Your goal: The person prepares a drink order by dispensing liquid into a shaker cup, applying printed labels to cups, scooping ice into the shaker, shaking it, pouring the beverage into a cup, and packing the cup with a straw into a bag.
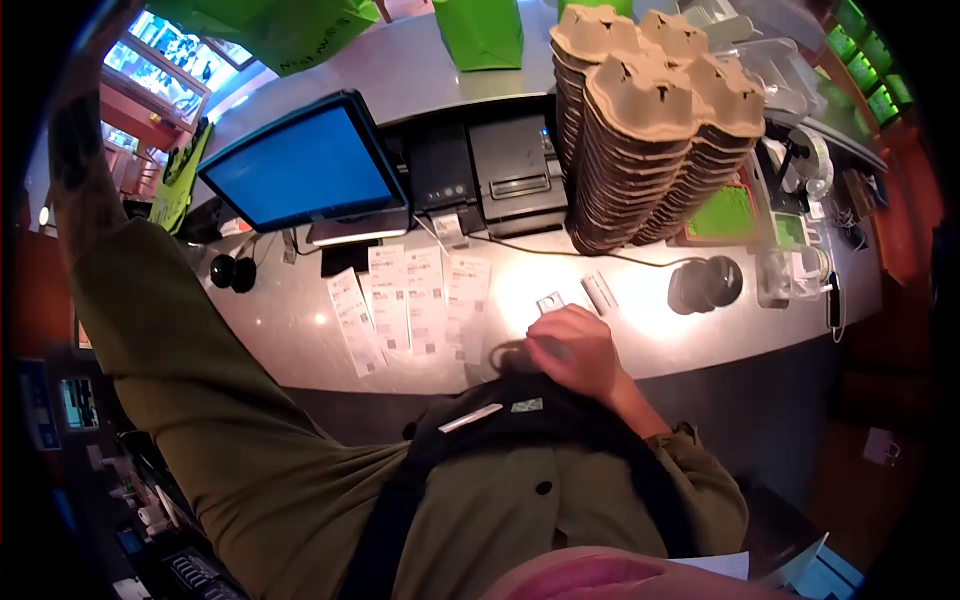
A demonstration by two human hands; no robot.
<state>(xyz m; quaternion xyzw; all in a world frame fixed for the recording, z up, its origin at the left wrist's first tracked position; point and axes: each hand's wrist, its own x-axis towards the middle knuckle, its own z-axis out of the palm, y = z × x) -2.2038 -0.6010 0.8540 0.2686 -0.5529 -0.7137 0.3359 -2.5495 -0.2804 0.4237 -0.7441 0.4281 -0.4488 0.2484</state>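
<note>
My right hand is closed, fingers curled, over the counter's front edge near my chest. A greyish shape shows at its fingers, too blurred to identify. Just beyond the hand lie a small white item and a small white packet. Several printed paper slips are spread side by side on the metal counter, left of that hand. My left arm stretches up along the left side of the view, and its hand is out of sight.
Behind the slips stand a monitor with a blue screen and a black printer. Tall stacks of cardboard drink carriers rise to their right. Green bags stand farther back. A cable crosses toward a dark round object.
</note>
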